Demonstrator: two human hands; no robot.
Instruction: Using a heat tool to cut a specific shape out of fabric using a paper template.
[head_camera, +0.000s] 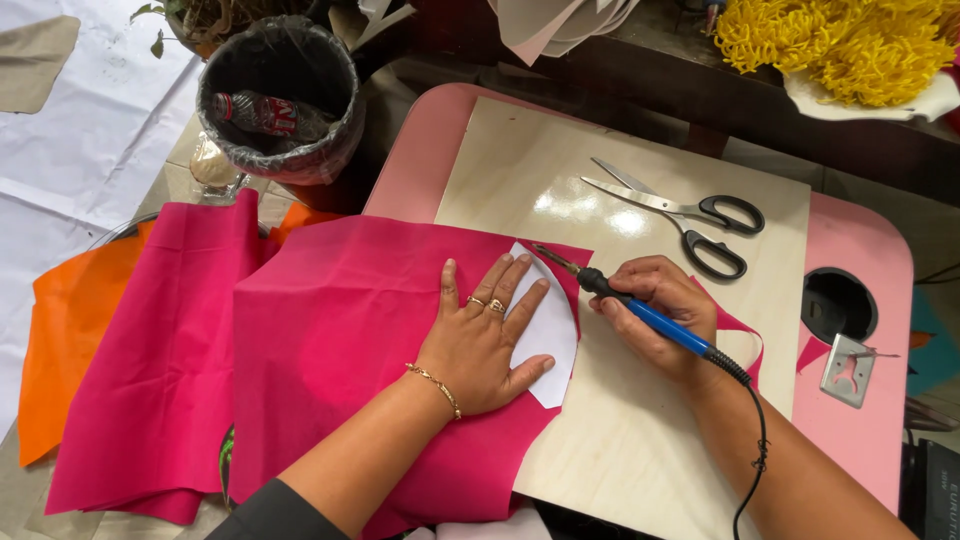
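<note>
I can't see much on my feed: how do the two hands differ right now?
The left hand lies flat and open, fingers spread, pressing a white template onto the pink fabric; the right hand is curled shut around a blue-handled hot tool. The left hand wears rings and a bracelet; the right shows none. Both rest on the board at the fabric's edge.

Two hands are seen, the left hand and the right hand. One blue-handled soldering iron, one pair of scissors, one white paper template, one bin and one plastic bottle are counted.
</note>
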